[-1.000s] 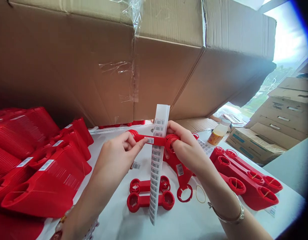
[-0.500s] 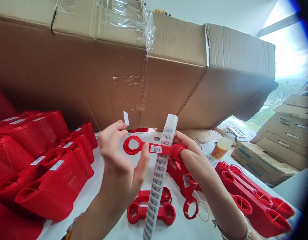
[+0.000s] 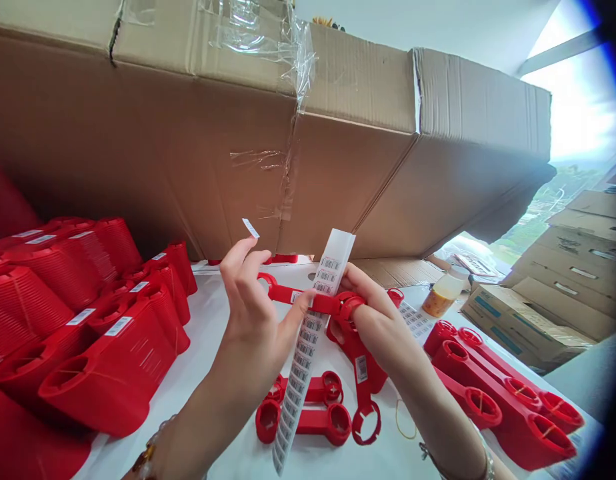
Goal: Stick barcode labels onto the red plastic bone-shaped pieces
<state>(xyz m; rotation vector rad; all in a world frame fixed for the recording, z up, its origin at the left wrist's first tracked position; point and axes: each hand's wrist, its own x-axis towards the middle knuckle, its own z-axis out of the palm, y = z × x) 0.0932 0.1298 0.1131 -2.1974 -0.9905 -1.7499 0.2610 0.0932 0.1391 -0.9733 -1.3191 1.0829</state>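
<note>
1. Head view: the right hand (image 3: 382, 327) clamps one ring end of a red plastic bar (image 3: 288, 291), whose long axis runs leftward to the open left hand (image 3: 253, 303), its thumb almost touching the bar.
2. A barcode label (image 3: 251, 228) clings to the left forefinger's tip, and a barcode strip (image 3: 303, 360) crosses the bar.

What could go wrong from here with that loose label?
The loose label sits only on a fingertip of the left hand, so it may drop among the red stacks. The red bar held by the right hand already seems to carry a label, so a second could double up. The barcode strip hangs free and might crease against the parts.
</note>
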